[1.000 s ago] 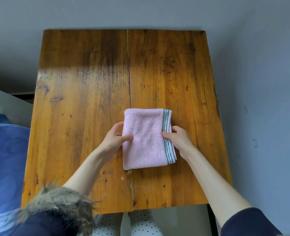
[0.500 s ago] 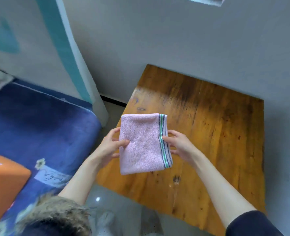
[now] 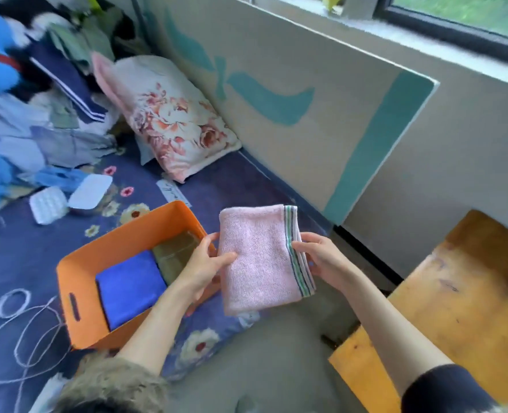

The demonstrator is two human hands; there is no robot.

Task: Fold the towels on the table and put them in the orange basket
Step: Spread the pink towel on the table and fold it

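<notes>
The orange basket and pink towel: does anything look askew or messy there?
Nothing odd: the pink towel is neatly folded, held by left hand and right hand beside the orange basket.

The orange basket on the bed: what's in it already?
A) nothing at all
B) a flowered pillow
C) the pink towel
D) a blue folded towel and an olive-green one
D: inside the orange basket a blue towel lies beside an olive-green towel, while both hands hold the pink towel in the air to the basket's right.
</notes>
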